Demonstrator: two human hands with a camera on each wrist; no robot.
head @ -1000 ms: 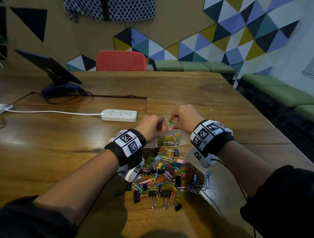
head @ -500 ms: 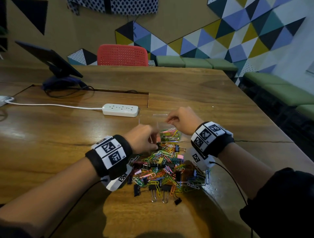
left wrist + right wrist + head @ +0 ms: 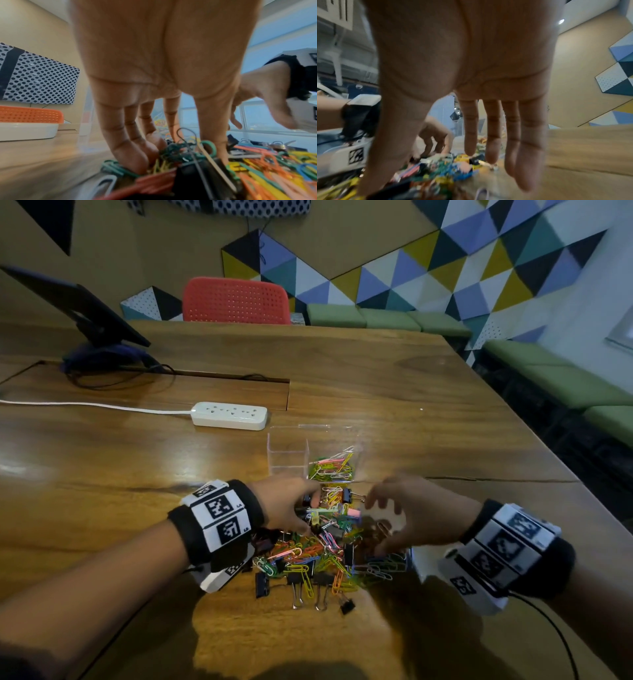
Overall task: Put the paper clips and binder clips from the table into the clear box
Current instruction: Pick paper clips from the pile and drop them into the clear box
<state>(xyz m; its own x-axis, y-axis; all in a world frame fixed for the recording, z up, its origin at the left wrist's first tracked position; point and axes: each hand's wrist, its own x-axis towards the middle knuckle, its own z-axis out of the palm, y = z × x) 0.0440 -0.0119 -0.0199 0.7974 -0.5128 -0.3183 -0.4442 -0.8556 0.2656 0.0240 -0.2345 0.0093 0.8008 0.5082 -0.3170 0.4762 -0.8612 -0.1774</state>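
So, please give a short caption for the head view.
Both hands, left and right, reach into the clip pile before the clear box.

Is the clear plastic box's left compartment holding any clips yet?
No: the clear plastic box's left compartment is bare; the coloured paper clips sit in its right one.

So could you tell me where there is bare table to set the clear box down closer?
Bare wood lies left of the colourful clip pile, between it and the white power strip, and right of the clear plastic box. Between box and pile it is crowded: both hands work there.
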